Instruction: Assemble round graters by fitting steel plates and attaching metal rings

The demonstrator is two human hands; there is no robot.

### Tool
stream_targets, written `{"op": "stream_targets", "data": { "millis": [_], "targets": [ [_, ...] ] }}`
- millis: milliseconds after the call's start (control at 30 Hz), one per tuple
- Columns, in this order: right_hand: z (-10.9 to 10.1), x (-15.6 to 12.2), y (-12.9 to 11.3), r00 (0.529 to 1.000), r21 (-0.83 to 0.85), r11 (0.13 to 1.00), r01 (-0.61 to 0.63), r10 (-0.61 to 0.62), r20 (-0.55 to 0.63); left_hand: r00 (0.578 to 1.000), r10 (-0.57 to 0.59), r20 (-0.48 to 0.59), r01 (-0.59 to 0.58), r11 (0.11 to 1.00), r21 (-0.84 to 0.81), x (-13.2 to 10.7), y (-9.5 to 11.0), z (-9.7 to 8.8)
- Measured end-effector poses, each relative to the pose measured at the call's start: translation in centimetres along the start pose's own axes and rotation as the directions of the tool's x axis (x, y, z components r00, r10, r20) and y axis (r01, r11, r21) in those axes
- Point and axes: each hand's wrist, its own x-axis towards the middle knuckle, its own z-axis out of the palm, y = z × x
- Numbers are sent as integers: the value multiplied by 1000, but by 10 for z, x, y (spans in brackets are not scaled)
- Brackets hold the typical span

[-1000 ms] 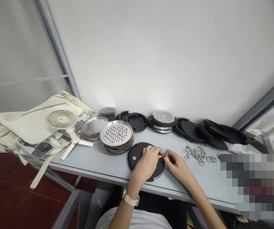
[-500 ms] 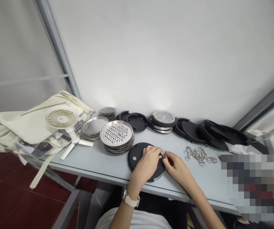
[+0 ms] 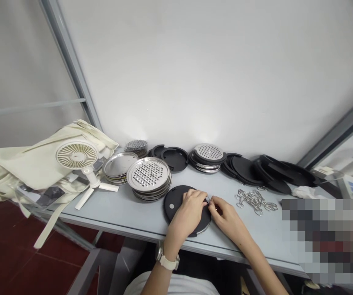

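Observation:
A black round disc with a small silver dot lies on the grey table near its front edge. My left hand rests on the disc's right part, fingers curled, pinching at its right rim. My right hand meets it there, fingertips pinched on a small metal piece between the two hands. A white watch is on my left wrist.
A pile of metal rings lies right of my hands. Stacks of perforated steel discs, plain steel plates and black discs line the back. A white fan and cloth bag sit left. A blurred patch covers the right.
Both hands stay pinched together at the disc's right rim. The view has shifted slightly, so everything sits a little further left.

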Motion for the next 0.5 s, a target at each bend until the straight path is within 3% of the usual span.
{"op": "stream_targets", "data": {
  "millis": [500],
  "targets": [
    [1,-1,3,1000,45,999,-16,16,6,1000,6,3,-6,1000,2,0,-1,0]
  ]
}}
